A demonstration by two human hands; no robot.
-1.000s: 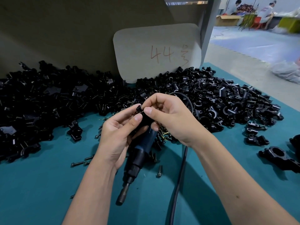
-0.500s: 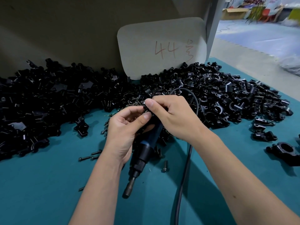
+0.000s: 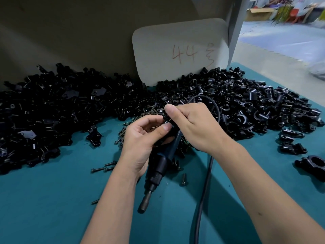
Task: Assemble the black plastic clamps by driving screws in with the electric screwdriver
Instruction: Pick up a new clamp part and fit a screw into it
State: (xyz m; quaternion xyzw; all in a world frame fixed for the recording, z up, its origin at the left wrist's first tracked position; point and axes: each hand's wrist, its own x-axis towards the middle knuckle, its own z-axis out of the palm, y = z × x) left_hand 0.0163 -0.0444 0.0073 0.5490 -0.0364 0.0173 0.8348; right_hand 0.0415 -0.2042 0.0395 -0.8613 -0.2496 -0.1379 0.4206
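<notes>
My left hand [image 3: 140, 138] and my right hand [image 3: 193, 127] meet above the teal table top [image 3: 52, 199]. Together they pinch one small black clamp [image 3: 166, 118] between thumbs and fingertips. The electric screwdriver [image 3: 158, 169] slants down between my palms, and its bit end [image 3: 143, 206] points toward me. My hands hide its rear end, so I cannot tell which hand carries it. Its black cable [image 3: 204, 191] loops over my right hand and runs down to the near edge.
Heaps of black clamp parts lie at the left [image 3: 44, 111] and right [image 3: 246, 106], with a small heap of screws [image 3: 146, 113] behind my hands. Loose screws [image 3: 103, 169] lie near the left wrist. Assembled clamps [image 3: 311, 164] sit far right. A card marked 44 [image 3: 179, 50] leans against the back wall.
Both hands stay together on the clamp, and the fingertips have shifted a little on it. The view has tilted downward. The screwdriver hangs as before.
</notes>
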